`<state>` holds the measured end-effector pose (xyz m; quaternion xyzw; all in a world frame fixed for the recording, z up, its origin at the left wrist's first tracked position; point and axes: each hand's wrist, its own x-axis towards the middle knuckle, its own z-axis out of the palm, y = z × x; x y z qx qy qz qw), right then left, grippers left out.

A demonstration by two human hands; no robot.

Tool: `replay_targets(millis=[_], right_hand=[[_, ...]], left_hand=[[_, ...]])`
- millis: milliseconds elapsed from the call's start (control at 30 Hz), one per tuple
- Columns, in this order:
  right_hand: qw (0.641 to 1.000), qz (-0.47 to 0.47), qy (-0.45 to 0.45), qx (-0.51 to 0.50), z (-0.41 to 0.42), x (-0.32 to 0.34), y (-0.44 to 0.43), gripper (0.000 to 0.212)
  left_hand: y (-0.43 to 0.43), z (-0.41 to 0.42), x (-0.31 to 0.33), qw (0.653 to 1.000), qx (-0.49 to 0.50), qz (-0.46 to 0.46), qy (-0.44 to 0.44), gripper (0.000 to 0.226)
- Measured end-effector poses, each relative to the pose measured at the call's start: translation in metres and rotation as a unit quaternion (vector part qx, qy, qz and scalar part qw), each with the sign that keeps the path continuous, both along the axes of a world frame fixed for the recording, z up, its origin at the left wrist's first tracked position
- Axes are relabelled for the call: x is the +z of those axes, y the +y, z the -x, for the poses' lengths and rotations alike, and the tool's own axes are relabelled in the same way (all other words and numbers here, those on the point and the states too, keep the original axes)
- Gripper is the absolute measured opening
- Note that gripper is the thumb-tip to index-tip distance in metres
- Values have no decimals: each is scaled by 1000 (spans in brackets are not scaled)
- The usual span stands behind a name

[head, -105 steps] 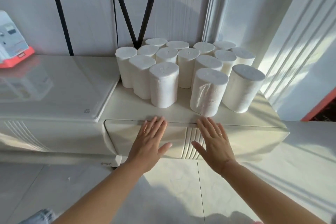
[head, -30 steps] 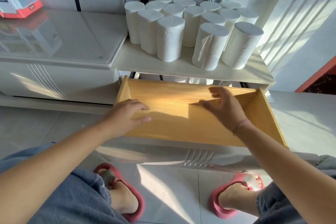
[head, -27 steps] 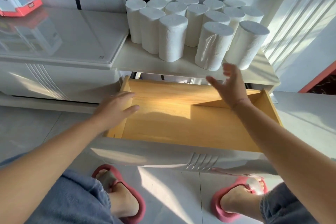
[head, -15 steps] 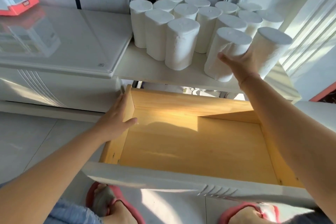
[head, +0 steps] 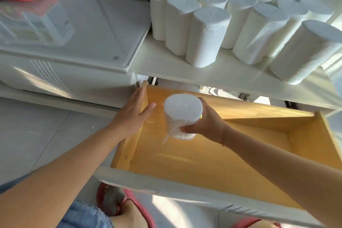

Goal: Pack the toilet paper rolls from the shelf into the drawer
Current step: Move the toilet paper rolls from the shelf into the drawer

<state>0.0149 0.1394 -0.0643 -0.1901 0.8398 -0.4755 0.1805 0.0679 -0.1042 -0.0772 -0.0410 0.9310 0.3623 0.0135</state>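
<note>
One toilet paper roll [head: 182, 116] is held upright over the open drawer [head: 203, 155], its long axis running roughly vertical with a slight lean, the flat round top turned toward the camera and the lower end pointing down at the drawer floor. The roll is plain white, with no visible hole at the centre of its top face, and a loose strip of paper trails from its lower side toward the left. It is gripped by the right hand [head: 205, 123], whose grip is clenched around the lower right side of the roll: the thumb is pressed against the near lower edge and the fingers are wrapped behind, so most of the roll stands above and to the left of the hand. The roll is seen above the back left part of the drawer; whether it touches the wood cannot be told.

The left hand [head: 132, 114] is laid flat and released, with nothing held, its palm resting on the top edge of the drawer's left wall.

The other rolls [head: 207, 37] are stood upright in a tight cluster on the white shelf [head: 166, 65] directly above the drawer. The drawer's interior is bare yellow wood.
</note>
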Motion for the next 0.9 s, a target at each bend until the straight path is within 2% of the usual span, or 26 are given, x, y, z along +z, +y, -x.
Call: replay_targets(millis=[67, 233, 300, 333, 400, 467, 533, 600, 733, 900], right_hand=[[1000, -16, -6, -19, 4, -17, -6, 90], [999, 23, -25, -39, 4, -33, -14, 93], [998, -12, -40, -39, 4, -31, -14, 98], [996, -33, -76, -39, 5, -28, -12, 100], [972, -29, -228, -39, 8, -19, -4, 103], [922, 38, -381, -53, 9, -8, -1, 99], [889, 109, -436, -91, 11, -6, -6, 82], [873, 146, -445, -135, 13, -7, -18, 70], [886, 139, -423, -133, 16, -8, -45, 66], [892, 148, -407, -131, 11, -10, -63, 65]], left_hand=[[0, 0, -1, 1000, -1, 1, 4, 67], [0, 1, -3, 1000, 6, -9, 18, 70], [0, 0, -2, 1000, 5, -3, 20, 71], [0, 1, -2, 1000, 3, 10, 19, 71], [0, 3, -1, 998, -4, 56, 22, 74], [2, 5, -1, 992, -12, 123, 33, 77], [5, 8, 0, 980, -29, 190, 48, 78], [10, 12, 3, 973, -59, 217, 60, 80], [13, 12, 2, 961, -117, 234, 93, 81], [12, 10, -3, 960, -104, 237, 110, 76]])
